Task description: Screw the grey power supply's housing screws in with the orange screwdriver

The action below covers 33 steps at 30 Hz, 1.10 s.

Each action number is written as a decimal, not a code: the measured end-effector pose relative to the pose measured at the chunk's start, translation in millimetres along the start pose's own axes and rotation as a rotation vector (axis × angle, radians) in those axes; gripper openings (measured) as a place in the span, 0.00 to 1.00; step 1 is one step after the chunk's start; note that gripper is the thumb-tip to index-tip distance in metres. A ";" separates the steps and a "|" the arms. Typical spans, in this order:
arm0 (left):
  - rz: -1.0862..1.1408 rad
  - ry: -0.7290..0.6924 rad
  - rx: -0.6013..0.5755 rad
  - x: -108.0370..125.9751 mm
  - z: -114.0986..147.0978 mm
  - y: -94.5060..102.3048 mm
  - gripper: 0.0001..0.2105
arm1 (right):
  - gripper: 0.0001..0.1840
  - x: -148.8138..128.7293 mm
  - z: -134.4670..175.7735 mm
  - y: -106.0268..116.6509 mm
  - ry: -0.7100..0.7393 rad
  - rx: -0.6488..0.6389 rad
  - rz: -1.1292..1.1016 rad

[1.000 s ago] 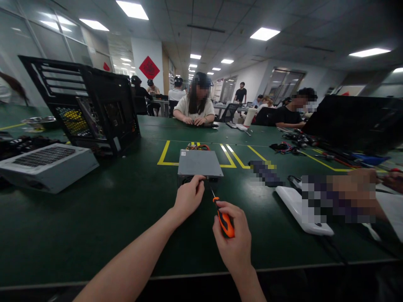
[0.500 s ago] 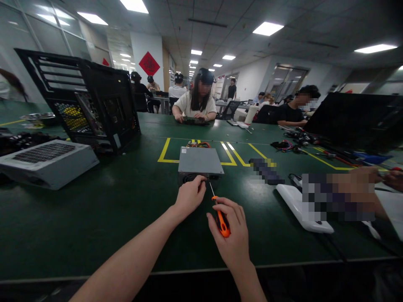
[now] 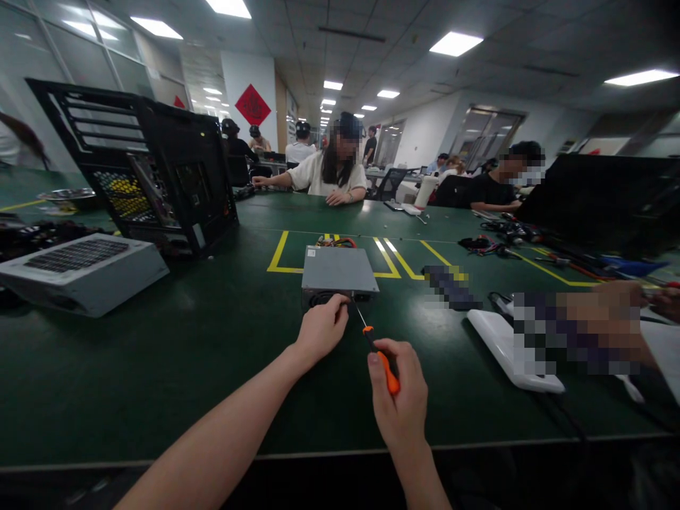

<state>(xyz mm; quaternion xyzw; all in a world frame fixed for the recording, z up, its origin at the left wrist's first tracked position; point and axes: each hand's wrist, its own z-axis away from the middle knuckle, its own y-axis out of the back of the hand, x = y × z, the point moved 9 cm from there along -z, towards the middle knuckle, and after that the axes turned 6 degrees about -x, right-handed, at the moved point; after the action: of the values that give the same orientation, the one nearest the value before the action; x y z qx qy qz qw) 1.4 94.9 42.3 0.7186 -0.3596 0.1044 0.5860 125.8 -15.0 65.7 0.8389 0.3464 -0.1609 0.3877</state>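
Observation:
A grey metal computer power supply [image 3: 340, 267] lies in front of me, with coloured cables at its far side. My right hand [image 3: 401, 386] is wrapped round the orange and black handle of a screwdriver [image 3: 392, 373]. Its thin shaft slants up and away to the left, the tip at the power supply's near face. My left hand [image 3: 321, 327] is at that same face, thumb and forefinger pressed together beside the tip. Whatever those fingers pinch is hidden.
An open black computer case [image 3: 199, 188] and a second power supply [image 3: 85, 273] stand at left. To the right are a white power bank-shaped object [image 3: 510, 354], loose cables [image 3: 478, 244] and a dark monitor [image 3: 600, 202]. A person [image 3: 337, 170] sits opposite.
My right fingers have closed round the screwdriver handle, which has shifted slightly right. My left hand has stayed put. The person opposite has stretched an arm to the left, with the dark object moved away.

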 end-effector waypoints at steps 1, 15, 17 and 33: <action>0.002 0.001 0.000 -0.1 -0.1 0.0 0.12 | 0.08 4.3 1.0 -0.5 -0.044 -0.004 -0.034; -0.004 0.009 -0.010 -0.5 -0.9 -0.5 0.12 | 0.11 8.0 2.0 -2.0 -0.080 -0.032 -0.072; 0.007 0.002 -0.010 -0.6 -0.8 -1.0 0.12 | 0.13 16.6 4.7 -3.4 -0.167 -0.029 -0.105; -0.013 0.013 -0.012 0.0 -1.3 -1.1 0.12 | 0.10 2.1 2.9 1.1 -0.026 -0.006 -0.034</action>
<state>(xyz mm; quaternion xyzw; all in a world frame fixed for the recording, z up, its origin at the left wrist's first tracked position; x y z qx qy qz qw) 2.4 96.1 41.9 0.7167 -0.3517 0.1029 0.5934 128.1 -16.7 63.3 0.8296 0.3562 -0.1773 0.3917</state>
